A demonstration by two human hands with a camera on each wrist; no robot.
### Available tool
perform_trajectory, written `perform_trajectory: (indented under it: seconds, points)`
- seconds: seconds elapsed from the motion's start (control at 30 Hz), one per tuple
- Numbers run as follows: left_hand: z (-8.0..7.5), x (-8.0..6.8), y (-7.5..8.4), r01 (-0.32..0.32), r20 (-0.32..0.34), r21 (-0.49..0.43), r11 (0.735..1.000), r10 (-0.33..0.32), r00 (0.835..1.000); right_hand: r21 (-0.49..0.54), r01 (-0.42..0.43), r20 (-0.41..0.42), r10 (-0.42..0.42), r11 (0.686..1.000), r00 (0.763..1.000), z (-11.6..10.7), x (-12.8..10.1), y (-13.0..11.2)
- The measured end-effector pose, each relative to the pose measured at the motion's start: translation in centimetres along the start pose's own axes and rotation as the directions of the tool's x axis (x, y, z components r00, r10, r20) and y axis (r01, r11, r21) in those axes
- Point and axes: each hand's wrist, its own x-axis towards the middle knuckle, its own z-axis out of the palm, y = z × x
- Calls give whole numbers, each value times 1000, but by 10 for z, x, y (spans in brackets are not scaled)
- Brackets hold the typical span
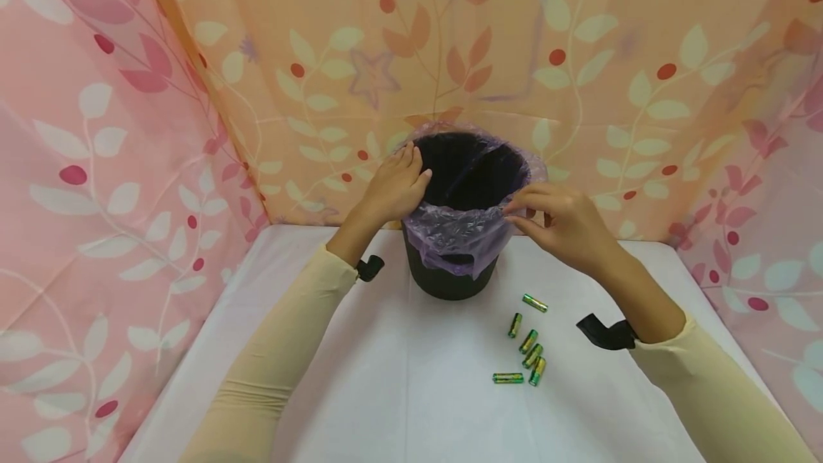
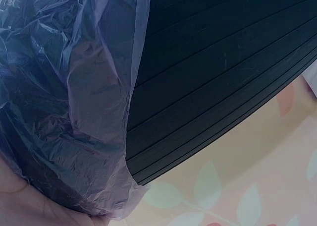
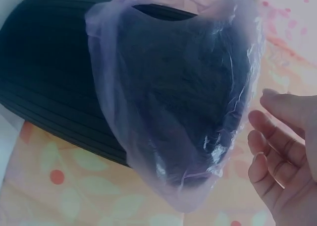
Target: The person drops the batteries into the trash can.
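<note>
The black bin [image 1: 444, 283] in front of me stands upright on the tabletop [image 1: 360, 391], near the middle of its back edge. A thin purple liner [image 1: 459, 234] is folded over the rim and hangs crumpled down the outside, with a gap low at the front showing the black wall behind.

My left hand [image 1: 396, 183] lies on the lined rim at the left, its fingers extended and the thumb set apart. My right hand [image 1: 569, 228] is at the right front of the rim, loosely bent, with thumb and fingers parted and nothing between them; the fingertips are just beside the liner, and I cannot tell if they touch it.

Six green-and-yellow batteries [image 1: 529, 341] lie scattered nearer to me, right of the bin. My sleeves [image 1: 270, 370] are cream. Beyond the back edge hangs an orange leaf-patterned cloth [image 1: 444, 41], with pink cloth [image 1: 96, 249] along the left and right edges.
</note>
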Motion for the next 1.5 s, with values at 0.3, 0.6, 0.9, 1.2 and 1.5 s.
perform_trajectory:
  seconds: [0.3, 0.6, 0.9, 1.2, 1.5]
  points:
    - [1, 2, 0, 3, 1, -10, 1000, -3, 1000, 27, 51, 7, -51, 998, 999, 3, -23, 7]
    - [-1, 2, 1, 3, -2, -2, 1000, -3, 1000, 21, -7, 69, 5, 1000, 998, 9, -46, 13]
    - [-1, 1, 1, 6, -5, -6, 1000, -6, 1000, -1, -95, 112, 94, 996, 989, 16, -68, 14]
    - [0, 1, 1, 4, -3, -6, 1000, -4, 1000, -1, -153, 105, 152, 988, 983, 28, -92, 21]
    - [1, 0, 1, 0, -8, 1, 1000, 0, 1000, -11, -205, 102, 205, 979, 973, 37, -114, 26]
